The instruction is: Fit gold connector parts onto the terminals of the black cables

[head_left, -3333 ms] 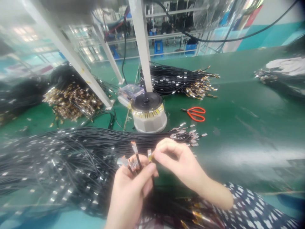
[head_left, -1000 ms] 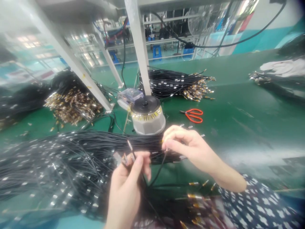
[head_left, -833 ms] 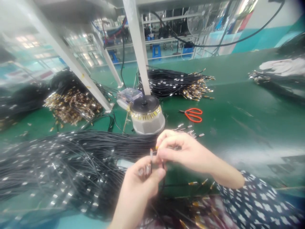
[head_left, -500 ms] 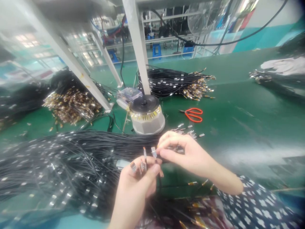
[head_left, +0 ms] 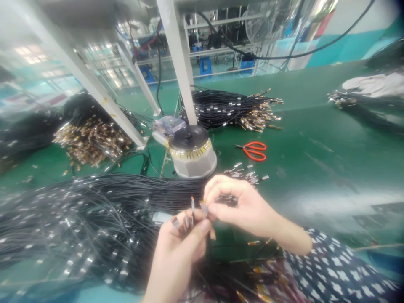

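Observation:
My left hand (head_left: 183,244) is closed around several thin black cables, whose flat metal-tipped ends (head_left: 175,222) poke up between the fingers. One cable end (head_left: 204,207) stands between the left thumb and the pinched fingertips of my right hand (head_left: 240,202), which grip its tip. Another slim end with an orange tip (head_left: 192,204) rises just left of it. Behind my hands a thick bundle of black cables (head_left: 142,189) runs across the green table, its silvery ends (head_left: 252,176) showing beyond my right hand.
A round white dispenser with a black top (head_left: 194,160) stands behind my hands. Red-handled scissors (head_left: 255,150) lie right of it. Further cable bundles (head_left: 221,107) lie at the back and left (head_left: 94,143). White metal posts (head_left: 178,54) rise from the green table (head_left: 303,139).
My right fingertips have come slightly down and left onto the cable end and now pinch it. The end shows a yellowish tip. The whole view has shifted slightly.

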`<act>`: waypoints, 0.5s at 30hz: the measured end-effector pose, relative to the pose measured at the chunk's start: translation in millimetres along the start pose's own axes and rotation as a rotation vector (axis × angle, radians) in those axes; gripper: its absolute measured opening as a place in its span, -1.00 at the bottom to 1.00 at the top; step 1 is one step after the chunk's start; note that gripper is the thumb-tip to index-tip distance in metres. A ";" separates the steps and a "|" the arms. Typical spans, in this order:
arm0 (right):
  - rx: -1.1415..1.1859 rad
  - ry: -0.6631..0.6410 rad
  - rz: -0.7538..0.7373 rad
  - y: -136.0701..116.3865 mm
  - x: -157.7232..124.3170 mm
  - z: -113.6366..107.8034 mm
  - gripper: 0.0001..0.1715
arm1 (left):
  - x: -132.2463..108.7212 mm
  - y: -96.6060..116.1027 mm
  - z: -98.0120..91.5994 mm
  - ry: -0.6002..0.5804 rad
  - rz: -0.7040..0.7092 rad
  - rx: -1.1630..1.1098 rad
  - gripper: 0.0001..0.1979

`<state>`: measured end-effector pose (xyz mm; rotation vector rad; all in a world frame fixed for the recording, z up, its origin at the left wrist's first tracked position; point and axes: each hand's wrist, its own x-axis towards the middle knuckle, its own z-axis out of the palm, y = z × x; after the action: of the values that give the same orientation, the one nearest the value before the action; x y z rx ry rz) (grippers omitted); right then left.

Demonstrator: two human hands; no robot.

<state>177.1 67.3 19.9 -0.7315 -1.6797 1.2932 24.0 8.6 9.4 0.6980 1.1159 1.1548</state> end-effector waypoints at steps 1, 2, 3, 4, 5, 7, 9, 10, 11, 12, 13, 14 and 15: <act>0.022 -0.014 -0.002 2.4 0.1 1.1 -0.85 | 0.3 0.0 -0.8 -0.003 -0.002 0.003 -0.77; 0.045 -0.027 0.000 5.0 0.2 2.2 -0.85 | 0.7 0.1 -1.9 -0.015 -0.007 0.006 -0.76; 0.066 -0.037 0.006 7.6 0.3 3.0 -0.85 | 1.3 0.2 -3.1 -0.031 -0.012 0.008 -0.76; 0.083 -0.038 0.015 9.9 0.4 3.5 -0.85 | 1.8 0.2 -4.3 -0.046 -0.017 0.006 -0.77; 0.097 -0.026 0.029 11.8 0.3 3.7 -0.84 | 2.4 0.2 -5.4 -0.058 -0.022 0.004 -0.78; 0.108 0.025 0.049 13.6 -0.2 3.0 -0.82 | 3.3 -0.1 -7.0 -0.059 -0.033 -0.001 -0.80; 0.087 0.065 0.050 12.5 -1.2 1.8 -0.81 | 3.6 -0.4 -7.3 -0.031 -0.038 -0.013 -0.81; 0.063 0.078 0.041 11.1 -1.9 1.4 -0.82 | 3.6 -0.5 -7.1 -0.022 -0.042 -0.017 -0.80; 0.031 0.085 0.028 9.3 -2.7 1.3 -0.83 | 3.5 -0.4 -6.7 -0.017 -0.044 -0.022 -0.79; -0.004 0.091 0.014 7.4 -3.4 1.5 -0.84 | 3.3 -0.3 -6.2 -0.015 -0.046 -0.024 -0.77; -0.037 0.101 -0.001 5.7 -3.9 2.0 -0.86 | 3.2 0.0 -5.7 -0.016 -0.049 -0.022 -0.76; -0.063 0.109 -0.015 4.2 -4.4 2.7 -0.88 | 3.1 0.4 -5.2 -0.019 -0.052 -0.019 -0.75; -0.084 0.116 -0.030 3.1 -4.7 3.6 -0.88 | 3.2 0.8 -4.8 -0.021 -0.053 -0.015 -0.74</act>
<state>175.8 62.6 15.3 -0.8124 -1.6530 1.1440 19.2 11.4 7.5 0.6633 1.1005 1.1074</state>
